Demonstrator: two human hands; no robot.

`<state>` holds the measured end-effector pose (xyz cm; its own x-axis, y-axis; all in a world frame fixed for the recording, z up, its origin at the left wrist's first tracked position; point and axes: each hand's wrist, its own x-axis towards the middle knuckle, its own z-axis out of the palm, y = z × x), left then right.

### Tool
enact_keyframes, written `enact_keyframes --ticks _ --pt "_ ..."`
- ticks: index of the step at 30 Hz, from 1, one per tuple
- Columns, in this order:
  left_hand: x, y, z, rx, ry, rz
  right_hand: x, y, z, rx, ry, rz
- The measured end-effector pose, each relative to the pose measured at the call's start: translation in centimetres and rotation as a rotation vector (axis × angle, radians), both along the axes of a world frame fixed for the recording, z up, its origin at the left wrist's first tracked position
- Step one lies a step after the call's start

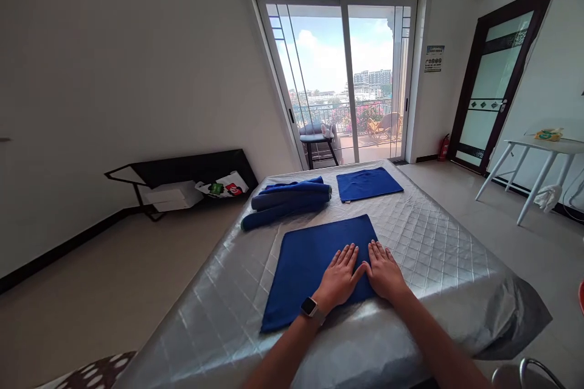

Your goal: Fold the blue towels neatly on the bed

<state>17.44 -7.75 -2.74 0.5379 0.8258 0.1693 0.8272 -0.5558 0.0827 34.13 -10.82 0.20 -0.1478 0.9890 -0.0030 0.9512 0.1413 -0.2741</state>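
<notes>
A blue towel (305,261) lies spread flat on the silver quilted mattress (429,243) right in front of me. My left hand (340,276), with a watch on its wrist, and my right hand (384,270) rest flat side by side on the towel's near right part, fingers spread, palms down. Further back, a folded blue towel (368,183) lies flat on the mattress. To its left sits a loose pile of blue towels (287,199).
A sliding glass balcony door (342,79) stands beyond the bed. A white table (538,164) is at the right by a dark-framed door (497,79). A black frame with boxes and bags (182,185) leans on the left wall. Bare floor runs along both sides.
</notes>
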Motion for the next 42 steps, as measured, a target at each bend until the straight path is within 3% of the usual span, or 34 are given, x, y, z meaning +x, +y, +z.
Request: enact_keyframes --ticks 6,9,14,18,26,30,34,38,40,42 --pt "-11.1 -2.8 -2.0 -0.066 0.050 0.248 0.0 0.2 -0.3 0.009 0.023 -0.004" --pt "-14.4 -4.4 -2.8 -0.053 0.047 0.331 0.0 0.3 -0.3 0.020 -0.007 0.001" --pt "-14.5 -5.3 -3.2 0.005 0.006 0.355 0.2 -0.1 -0.1 -0.013 -0.055 -0.011" --pt "-13.9 -5.2 -3.5 0.042 -0.029 0.348 0.6 -1.1 -0.9 -0.005 -0.051 -0.012" --pt "-15.4 -4.9 -3.6 -0.019 -0.002 0.328 0.3 -1.8 -1.2 -0.021 -0.017 -0.027" --pt "-12.7 -4.6 -1.5 -0.024 0.001 0.294 -0.1 -1.8 -0.7 -0.034 -0.007 -0.037" --pt "-4.5 -3.4 0.7 0.030 -0.053 0.081 0.0 -1.9 -0.6 -0.014 -0.024 -0.019" --pt "2.5 -1.6 1.0 0.027 -0.039 -0.086 0.3 -1.9 -0.8 -0.006 -0.073 0.040" --pt "3.6 -1.0 0.7 0.000 -0.031 -0.085 0.3 -1.8 -0.9 0.002 -0.074 0.052" --pt "2.9 -0.8 0.3 -0.019 -0.029 -0.058 0.2 -1.8 -0.8 0.002 -0.050 0.038"
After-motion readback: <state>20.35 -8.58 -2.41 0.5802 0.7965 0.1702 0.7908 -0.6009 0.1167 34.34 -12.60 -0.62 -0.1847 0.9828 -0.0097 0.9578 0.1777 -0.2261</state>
